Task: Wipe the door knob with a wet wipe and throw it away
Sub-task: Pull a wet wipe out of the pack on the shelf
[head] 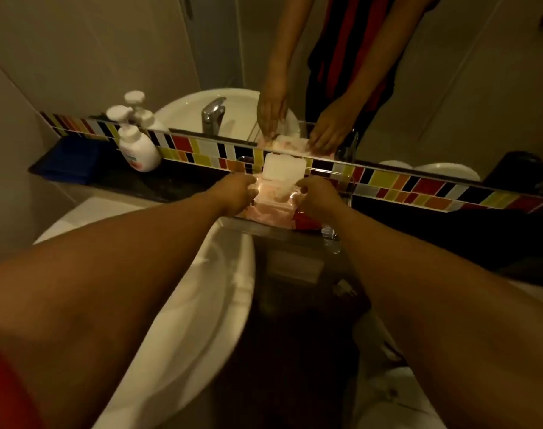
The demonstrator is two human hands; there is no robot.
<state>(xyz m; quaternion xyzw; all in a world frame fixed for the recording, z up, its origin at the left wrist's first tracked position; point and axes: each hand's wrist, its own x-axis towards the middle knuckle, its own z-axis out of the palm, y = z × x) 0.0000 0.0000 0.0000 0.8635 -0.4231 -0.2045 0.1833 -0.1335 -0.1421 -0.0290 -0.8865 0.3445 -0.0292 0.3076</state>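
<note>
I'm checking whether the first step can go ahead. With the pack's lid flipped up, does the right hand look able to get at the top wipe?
Probably yes. The wipes pack has its white lid open, the right hand rests at its edge, and nothing covers the opening; the left hand steadies the other side.

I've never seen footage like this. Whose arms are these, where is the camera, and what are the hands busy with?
No machine here: a person wears a camera on the head, looking down at their own arms in a bathroom. The left hand and right hand steady a soft pink wet-wipe pack whose white flip lid stands open. The pack rests on a clear glass shelf beside the white ceramic sink. A white pump soap bottle stands on the dark ledge to the left. The mirror above repeats the hands. No wipe is pulled free yet.
</note>
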